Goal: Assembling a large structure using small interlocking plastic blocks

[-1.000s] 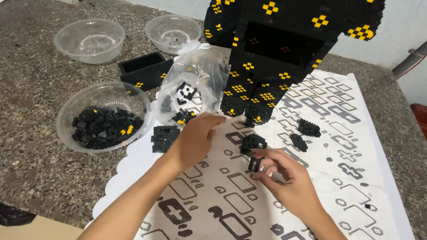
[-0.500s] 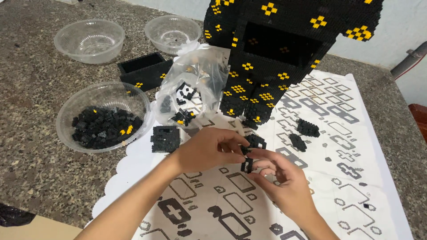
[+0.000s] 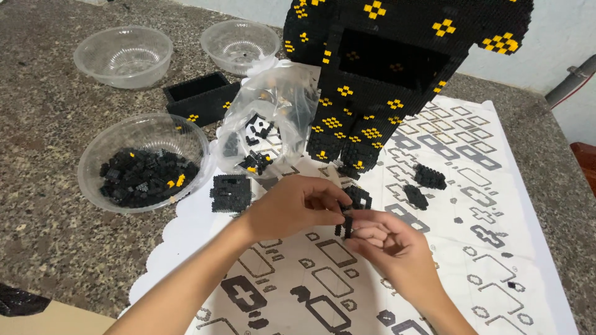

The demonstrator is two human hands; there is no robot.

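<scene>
Your left hand (image 3: 292,208) and right hand (image 3: 388,245) meet over the middle of the white printed paper sheet (image 3: 496,205), and both pinch the same small black block piece (image 3: 346,224) — left fingertips closed on its upper end, right thumb and forefinger closed on its lower end. The piece stands roughly upright between them, lifted just off the sheet.

Just behind your fingers lies a small black block cluster (image 3: 360,197), partly hidden by the left hand. To its right, two more loose black block clumps (image 3: 428,177) sit on the sheet, near each other. Left of your left hand, a flat square black block panel (image 3: 230,192) rests at the sheet's scalloped left edge.

Farther back, the tall black block model with yellow diamond patterns (image 3: 385,80) stands on the sheet's far part, and a crumpled clear plastic bag holding black and yellow pieces (image 3: 273,118) leans against its left side. On the speckled stone tabletop (image 3: 43,205), toward the left edge, a clear plastic bowl of black pieces (image 3: 146,164) sits beside the sheet — behind it an open black block box (image 3: 202,96), then two clear bowls (image 3: 123,56) near the far edge.
</scene>
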